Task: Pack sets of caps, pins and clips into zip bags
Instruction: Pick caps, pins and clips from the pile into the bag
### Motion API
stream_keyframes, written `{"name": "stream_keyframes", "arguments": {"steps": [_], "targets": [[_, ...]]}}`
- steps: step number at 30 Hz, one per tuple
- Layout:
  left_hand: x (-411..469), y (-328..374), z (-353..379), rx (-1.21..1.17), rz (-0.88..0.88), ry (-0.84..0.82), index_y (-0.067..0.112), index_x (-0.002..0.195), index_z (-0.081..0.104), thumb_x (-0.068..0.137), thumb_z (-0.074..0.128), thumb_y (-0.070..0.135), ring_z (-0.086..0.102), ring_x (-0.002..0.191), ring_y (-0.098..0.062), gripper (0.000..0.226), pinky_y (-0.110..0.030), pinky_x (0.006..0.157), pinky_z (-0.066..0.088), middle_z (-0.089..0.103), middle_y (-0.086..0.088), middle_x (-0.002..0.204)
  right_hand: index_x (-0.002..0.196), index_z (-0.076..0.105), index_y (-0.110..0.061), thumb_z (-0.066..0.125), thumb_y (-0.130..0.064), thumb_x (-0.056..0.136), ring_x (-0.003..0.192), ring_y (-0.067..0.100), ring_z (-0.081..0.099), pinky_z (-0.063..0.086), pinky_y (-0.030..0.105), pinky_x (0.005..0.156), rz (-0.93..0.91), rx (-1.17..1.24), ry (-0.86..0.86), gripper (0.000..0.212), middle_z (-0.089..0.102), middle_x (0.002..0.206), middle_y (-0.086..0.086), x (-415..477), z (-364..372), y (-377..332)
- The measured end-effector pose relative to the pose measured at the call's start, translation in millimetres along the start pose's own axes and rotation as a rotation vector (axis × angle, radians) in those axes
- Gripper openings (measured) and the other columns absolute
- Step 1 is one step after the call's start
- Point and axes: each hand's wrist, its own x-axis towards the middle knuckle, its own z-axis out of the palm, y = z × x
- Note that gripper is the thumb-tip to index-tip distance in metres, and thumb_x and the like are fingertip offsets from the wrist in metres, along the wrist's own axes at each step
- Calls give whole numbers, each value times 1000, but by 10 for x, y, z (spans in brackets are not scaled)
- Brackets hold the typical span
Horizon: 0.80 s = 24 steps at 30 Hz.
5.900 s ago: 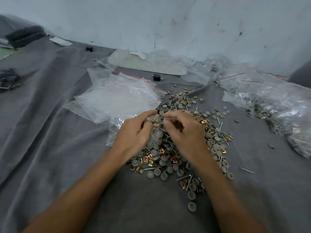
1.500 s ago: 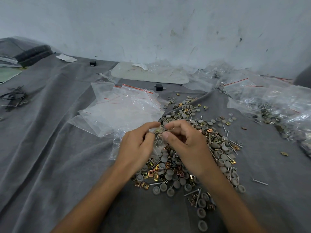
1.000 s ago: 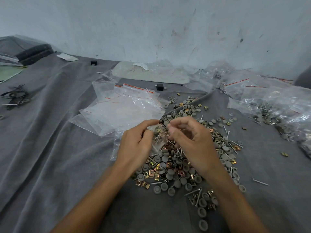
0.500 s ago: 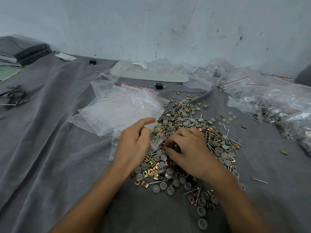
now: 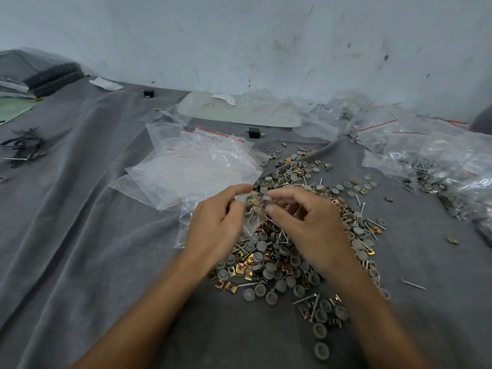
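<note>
Your left hand (image 5: 217, 227): thumb and forefinger pinch a small clear plastic zip bag (image 5: 253, 211), palm turned inward. Your right hand (image 5: 308, 227): thumb and forefinger pinch at that bag's mouth, other fingers curled. Both forearms: bare, angled inward.

Holds a small bag (image 5: 253, 212) just above the pile (image 5: 282, 265) of caps (image 5: 261, 245), pins (image 5: 304, 299) and clips (image 5: 231, 287), pinched in the left hand (image 5: 215, 225); clips and a pin visible inside. Has the right hand (image 5: 306, 222) at the bag's mouth, thumb and forefinger curled against its edge; unclear whether gripping plastic or a part.

Left of the pile, touching it: empty bags (image 5: 197, 166) with red strips. Right of the pile, apart: filled bags (image 5: 431, 166). Behind the pile, by the wall: a pale board (image 5: 239, 111); nearer, a black block (image 5: 254, 132). Far left of the pile: black cords (image 5: 24, 145). Just right of the pile: a loose pin (image 5: 412, 284) and a stray clip (image 5: 452, 240). Beneath everything, grey cloth (image 5: 80, 235).
</note>
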Motion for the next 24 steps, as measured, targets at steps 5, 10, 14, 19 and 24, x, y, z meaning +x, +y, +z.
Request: {"name": "stream_keyframes", "arguments": {"steps": [5, 10, 14, 19, 24], "targets": [[36, -37, -15, -44, -22, 72, 40, 122, 67, 86, 39, 37, 52, 50, -11, 46, -33, 50, 46, 65, 8, 61, 101, 67, -33, 75, -30, 90, 74, 8, 69, 55, 23, 68, -7, 41, -123, 13, 74, 89, -14, -23, 40, -52], [89, -68, -32, -75, -35, 170, 36, 121, 69, 85, 39, 32, 43, 46, -6, 47, -25, 45, 37, 54, 7, 50, 89, 75, -31, 77, -35, 88, 79, 4, 67, 54, 17, 68, -1, -110, -530, 4, 70, 86, -19, -99, -24, -67], [75, -76, -22, -100, -24, 157, 36, 120, 69, 85, 39, 33, 44, 46, -6, 47, -21, 45, 36, 54, 0, 52, 98, 74, -33, 74, -45, 87, 98, 1, 46, 38, 24, 90, -214, -451, -606, 16, 59, 88, -24, -161, 216, -71], [83, -84, -28, -92, -24, 161, 35, 120, 70, 85, 39, 33, 43, 48, -7, 46, -23, 45, 35, 52, 2, 52, 119, 63, -41, 69, -65, 80, 108, 9, 34, 28, 28, 95, -140, -612, -575, 46, 46, 107, -27, -142, 111, -23], [78, -78, -33, -89, -25, 157, 32, 121, 70, 87, 40, 28, 41, 47, -6, 45, -22, 45, 34, 51, 5, 52, 128, 55, -45, 59, -65, 85, 116, 11, 33, 27, 35, 106, -122, -682, -547, 48, 50, 124, -21, -150, 127, -29]]}}
